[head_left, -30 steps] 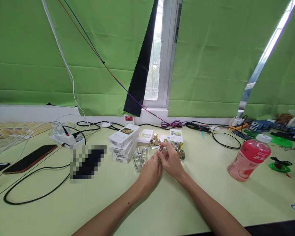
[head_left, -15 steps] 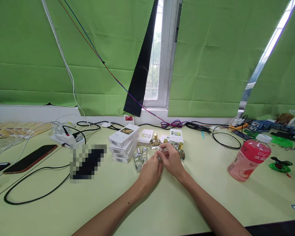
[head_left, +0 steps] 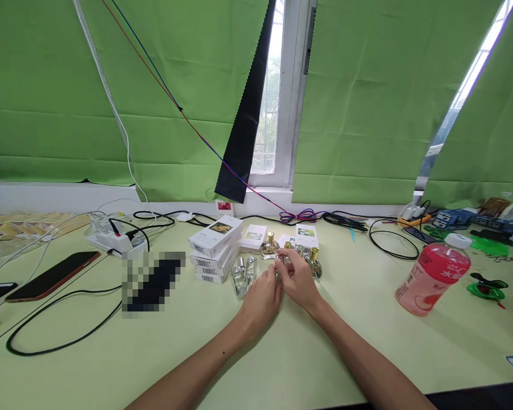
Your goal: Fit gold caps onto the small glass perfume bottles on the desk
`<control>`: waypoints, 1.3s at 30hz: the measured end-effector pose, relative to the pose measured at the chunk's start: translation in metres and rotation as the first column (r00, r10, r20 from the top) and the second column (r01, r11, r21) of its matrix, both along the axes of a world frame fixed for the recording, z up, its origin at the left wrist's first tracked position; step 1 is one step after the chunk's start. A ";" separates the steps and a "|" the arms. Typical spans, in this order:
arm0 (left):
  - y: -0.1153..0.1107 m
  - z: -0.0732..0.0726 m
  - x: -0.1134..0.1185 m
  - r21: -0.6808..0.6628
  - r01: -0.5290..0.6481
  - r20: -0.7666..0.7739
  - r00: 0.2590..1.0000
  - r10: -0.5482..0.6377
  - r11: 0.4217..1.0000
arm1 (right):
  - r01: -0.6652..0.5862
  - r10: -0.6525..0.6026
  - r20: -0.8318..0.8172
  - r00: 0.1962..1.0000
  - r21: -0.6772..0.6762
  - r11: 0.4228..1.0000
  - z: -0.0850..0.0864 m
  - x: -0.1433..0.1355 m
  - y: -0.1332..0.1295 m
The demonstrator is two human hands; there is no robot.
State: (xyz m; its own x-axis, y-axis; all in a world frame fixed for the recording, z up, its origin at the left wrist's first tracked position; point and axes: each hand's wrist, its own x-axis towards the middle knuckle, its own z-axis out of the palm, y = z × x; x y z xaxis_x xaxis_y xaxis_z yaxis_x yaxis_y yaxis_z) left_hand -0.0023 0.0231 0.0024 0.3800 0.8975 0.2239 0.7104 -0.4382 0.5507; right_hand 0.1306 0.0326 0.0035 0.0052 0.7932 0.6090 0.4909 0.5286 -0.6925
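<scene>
My left hand and my right hand meet near the middle of the table, fingers curled around a small glass perfume bottle that they mostly hide. Two clear perfume bottles, one of them a slim bottle, lie just left of my left hand. Beyond my fingers stands a rounded perfume bottle with a gold cap. Several more gold-capped bottles cluster behind and to the right of my right hand, partly covered by it.
White boxes are stacked to the left, with another white box at the back. A pink drink bottle stands at right. Phones, a power strip and a looped black cable lie at left. Cables run along the wall.
</scene>
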 end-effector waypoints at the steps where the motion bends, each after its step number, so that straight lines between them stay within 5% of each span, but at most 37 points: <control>1: 0.000 -0.001 0.000 0.004 -0.003 -0.007 1.000 0.003 1.000 | -0.007 0.007 -0.001 1.000 -0.001 1.000 0.000 0.000 0.000; 39: 0.000 0.000 0.001 0.017 -0.018 -0.080 0.997 0.019 1.000 | -0.081 0.066 -0.115 0.991 -0.123 0.989 0.004 0.001 0.001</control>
